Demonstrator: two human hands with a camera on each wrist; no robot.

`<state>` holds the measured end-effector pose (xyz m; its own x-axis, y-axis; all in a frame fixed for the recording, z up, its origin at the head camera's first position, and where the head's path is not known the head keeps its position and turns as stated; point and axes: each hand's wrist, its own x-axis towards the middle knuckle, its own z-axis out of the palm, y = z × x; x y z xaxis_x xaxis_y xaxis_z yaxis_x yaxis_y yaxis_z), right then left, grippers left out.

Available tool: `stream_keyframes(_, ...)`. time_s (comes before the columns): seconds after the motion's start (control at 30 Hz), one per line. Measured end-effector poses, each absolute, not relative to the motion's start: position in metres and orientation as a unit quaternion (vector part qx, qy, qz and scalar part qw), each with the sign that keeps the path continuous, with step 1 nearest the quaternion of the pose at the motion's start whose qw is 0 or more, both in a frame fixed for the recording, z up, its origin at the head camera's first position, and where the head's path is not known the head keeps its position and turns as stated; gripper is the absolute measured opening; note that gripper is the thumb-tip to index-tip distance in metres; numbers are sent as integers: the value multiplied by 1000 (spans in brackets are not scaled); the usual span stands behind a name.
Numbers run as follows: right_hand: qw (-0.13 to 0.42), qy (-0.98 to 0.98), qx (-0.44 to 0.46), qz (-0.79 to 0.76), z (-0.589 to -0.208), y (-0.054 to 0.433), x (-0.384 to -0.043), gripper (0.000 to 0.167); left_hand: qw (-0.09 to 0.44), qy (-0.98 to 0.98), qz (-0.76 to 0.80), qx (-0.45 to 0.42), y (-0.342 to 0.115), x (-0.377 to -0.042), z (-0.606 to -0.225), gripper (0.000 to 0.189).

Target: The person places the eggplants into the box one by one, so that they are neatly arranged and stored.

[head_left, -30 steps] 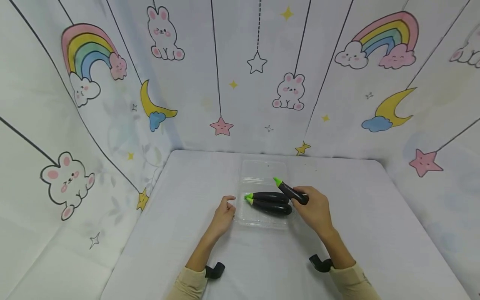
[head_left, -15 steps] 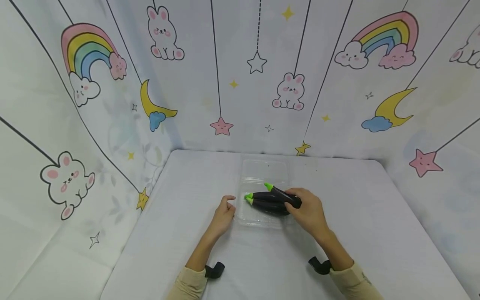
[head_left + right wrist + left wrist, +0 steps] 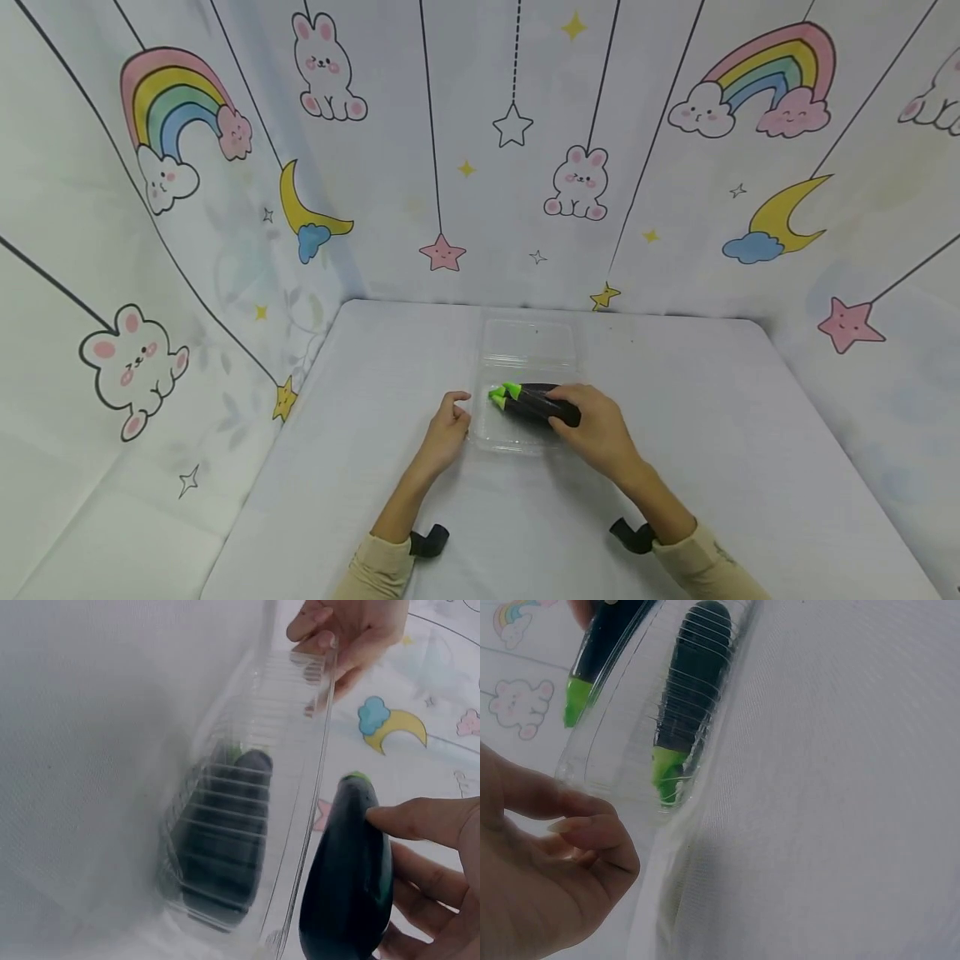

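My right hand (image 3: 597, 425) holds a dark toy eggplant (image 3: 349, 870) with a bright green stem between thumb and fingers. In the right wrist view it hangs just above the rim of a clear plastic clamshell box (image 3: 304, 855). Inside the box lie two more eggplants (image 3: 225, 832), side by side, partly covered by the held one in the head view. Their green stems point left. My left hand (image 3: 446, 433) grips the box's left edge with thumb and curled fingers. Through the ribbed wall in the left wrist view, one eggplant (image 3: 694, 675) shows.
The box's open lid (image 3: 528, 340) lies flat behind it on the white-covered table (image 3: 712, 417). A white cloth backdrop (image 3: 487, 192) with printed rabbits, stars and rainbows rises at the back and sides. Both wrists carry black camera mounts (image 3: 430, 542).
My right hand has moved left and down with the eggplant, from above the box's right side to close over the two eggplants inside. My left hand has stayed put.
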<state>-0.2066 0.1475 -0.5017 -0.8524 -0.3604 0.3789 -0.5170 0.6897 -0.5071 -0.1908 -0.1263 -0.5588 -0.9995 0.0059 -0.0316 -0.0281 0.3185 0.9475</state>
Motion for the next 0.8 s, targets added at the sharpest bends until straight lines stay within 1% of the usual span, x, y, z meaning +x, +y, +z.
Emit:
stream_keyframes(0.43, 90, -917, 262, 286, -514, 136, -202, 40, 11, 810, 586, -4, -126, -189, -557, 38)
stream_keyframes(0.67, 94, -916, 273, 278, -520, 133, -201, 40, 9, 814, 581, -9, -126, -191, -556, 37)
stream_keyframes(0.8, 85, -919, 269, 274, -521, 133, -201, 40, 8, 815, 580, -11, -125, -191, -556, 37)
